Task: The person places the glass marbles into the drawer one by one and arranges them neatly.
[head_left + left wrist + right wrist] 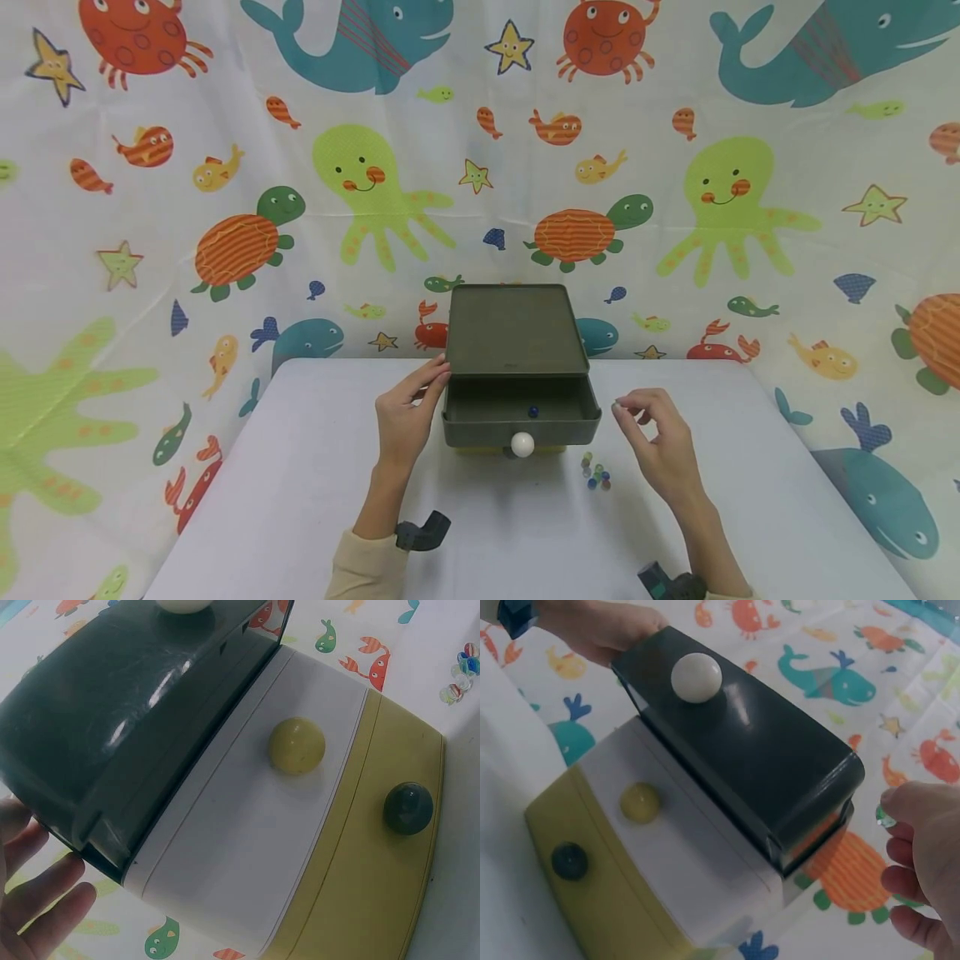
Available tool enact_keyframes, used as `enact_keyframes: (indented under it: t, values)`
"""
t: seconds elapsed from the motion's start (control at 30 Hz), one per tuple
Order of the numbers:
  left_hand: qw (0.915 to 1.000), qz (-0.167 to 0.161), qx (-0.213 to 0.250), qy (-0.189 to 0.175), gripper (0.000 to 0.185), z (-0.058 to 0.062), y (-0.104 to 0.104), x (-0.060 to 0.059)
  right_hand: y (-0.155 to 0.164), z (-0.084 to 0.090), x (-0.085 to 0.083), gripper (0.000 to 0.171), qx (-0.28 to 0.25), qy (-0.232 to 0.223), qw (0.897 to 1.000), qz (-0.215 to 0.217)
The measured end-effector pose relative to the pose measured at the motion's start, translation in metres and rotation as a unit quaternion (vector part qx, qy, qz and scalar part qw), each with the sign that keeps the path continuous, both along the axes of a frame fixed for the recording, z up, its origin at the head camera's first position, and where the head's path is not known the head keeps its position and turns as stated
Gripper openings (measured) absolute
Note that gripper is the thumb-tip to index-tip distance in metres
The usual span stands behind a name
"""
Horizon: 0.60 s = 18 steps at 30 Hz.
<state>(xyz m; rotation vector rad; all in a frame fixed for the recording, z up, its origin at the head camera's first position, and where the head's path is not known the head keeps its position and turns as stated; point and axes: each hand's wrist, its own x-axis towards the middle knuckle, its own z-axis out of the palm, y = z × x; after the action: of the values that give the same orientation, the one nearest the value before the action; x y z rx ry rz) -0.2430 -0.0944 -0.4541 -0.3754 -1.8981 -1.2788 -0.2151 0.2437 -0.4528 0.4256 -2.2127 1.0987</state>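
Left hand [405,417] is bracing the drawer box [516,333] with straight fingers. Right hand [660,442] is pinching a marble [617,407] right of the open top drawer [521,417]; loose marbles [595,472] are lying nearer.

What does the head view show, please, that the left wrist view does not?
Only the head view shows the blue marble lying inside the open top drawer, and the right hand curled beside it. Only the left wrist view shows the white drawer's yellow knob and the yellow drawer's dark knob. Both show the left hand against the chest's side and the loose marbles.
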Motion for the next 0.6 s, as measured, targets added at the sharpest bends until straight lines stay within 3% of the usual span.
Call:
enact_keyframes:
  t: [0.6]
  values:
    - [0.9998, 0.005, 0.003, -0.02, 0.021, 0.003, 0.004, 0.0, -0.015, 0.022, -0.006, 0.024, 0.012, 0.026, 0.999, 0.039]
